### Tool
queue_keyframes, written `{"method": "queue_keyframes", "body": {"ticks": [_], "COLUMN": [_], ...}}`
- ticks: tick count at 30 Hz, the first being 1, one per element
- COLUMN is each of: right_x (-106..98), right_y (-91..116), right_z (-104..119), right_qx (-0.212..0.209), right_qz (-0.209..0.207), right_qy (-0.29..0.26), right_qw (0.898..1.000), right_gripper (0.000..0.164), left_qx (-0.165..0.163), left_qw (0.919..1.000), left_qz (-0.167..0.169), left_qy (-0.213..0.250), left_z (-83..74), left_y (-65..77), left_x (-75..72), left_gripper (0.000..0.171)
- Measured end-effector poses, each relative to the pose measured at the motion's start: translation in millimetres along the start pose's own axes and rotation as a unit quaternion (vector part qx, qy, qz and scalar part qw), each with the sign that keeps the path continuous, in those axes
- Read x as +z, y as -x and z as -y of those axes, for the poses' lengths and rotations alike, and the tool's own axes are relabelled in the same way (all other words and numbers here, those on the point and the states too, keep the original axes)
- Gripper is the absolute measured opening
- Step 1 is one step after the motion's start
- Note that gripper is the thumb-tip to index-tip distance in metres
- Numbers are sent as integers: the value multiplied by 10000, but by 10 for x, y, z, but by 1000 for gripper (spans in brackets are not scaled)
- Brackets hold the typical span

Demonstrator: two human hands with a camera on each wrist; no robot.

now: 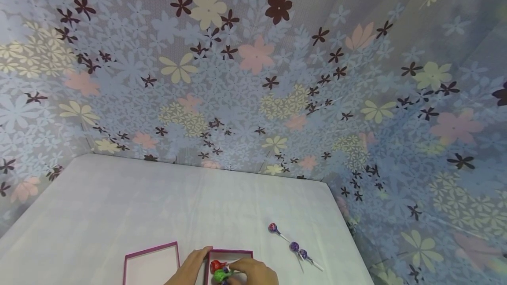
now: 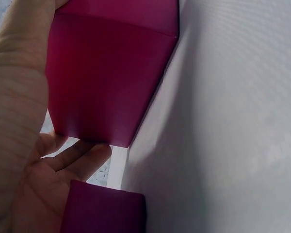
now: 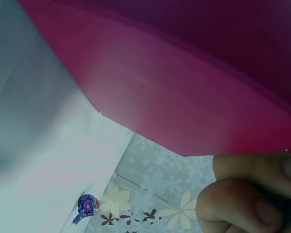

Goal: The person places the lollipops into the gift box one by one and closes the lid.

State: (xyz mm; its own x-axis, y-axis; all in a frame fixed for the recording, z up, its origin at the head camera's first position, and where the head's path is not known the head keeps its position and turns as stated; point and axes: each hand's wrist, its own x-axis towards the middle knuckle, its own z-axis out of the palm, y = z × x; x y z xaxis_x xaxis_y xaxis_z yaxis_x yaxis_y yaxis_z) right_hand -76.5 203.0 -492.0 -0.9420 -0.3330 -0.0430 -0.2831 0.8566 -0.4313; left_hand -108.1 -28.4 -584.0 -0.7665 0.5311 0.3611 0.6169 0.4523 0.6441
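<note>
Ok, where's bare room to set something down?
Bare table lies left of the left box and beyond it, toward the floral cloth. Crowded: the right box, with left hand, right hand and lollipops; loose lollipops lie to its right.

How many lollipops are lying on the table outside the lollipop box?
3, all right of the lollipop box: a far lollipop, then a middle lollipop and a near lollipop close together. The right hand could hide others.

From up top, the head view looks forward and down, box (image 1: 232,250) low in frame; both wrist views face magenta box walls close up, high in frame.
</note>
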Motion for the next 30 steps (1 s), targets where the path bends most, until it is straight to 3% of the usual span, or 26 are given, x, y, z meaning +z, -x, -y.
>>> {"method": "queue_keyframes", "body": {"ticks": [6,14,20,30], "right_x": [16,22,10,-28], "right_y": [24,37,55,97], "right_z": [-13,-48,-119,-207], "right_qx": [-70,-103,133,387], "right_qz": [-340,-433,-436,-816], "right_qy": [-52,6,-14,63], "right_qw": [9994,9990,9990,9959], "right_gripper": [20,22,24,23], "left_qx": [-71,-517,-429,-199], "left_qw": [9998,9963,9974,9989], "left_qz": [144,539,458,326], "left_qy": [126,422,366,254], "left_z": [-11,-44,-56,-24], "left_y": [-5,-23,-20,-18], "left_x": [-19,-60,-61,-44], "left_gripper": [92,91,94,93]}}
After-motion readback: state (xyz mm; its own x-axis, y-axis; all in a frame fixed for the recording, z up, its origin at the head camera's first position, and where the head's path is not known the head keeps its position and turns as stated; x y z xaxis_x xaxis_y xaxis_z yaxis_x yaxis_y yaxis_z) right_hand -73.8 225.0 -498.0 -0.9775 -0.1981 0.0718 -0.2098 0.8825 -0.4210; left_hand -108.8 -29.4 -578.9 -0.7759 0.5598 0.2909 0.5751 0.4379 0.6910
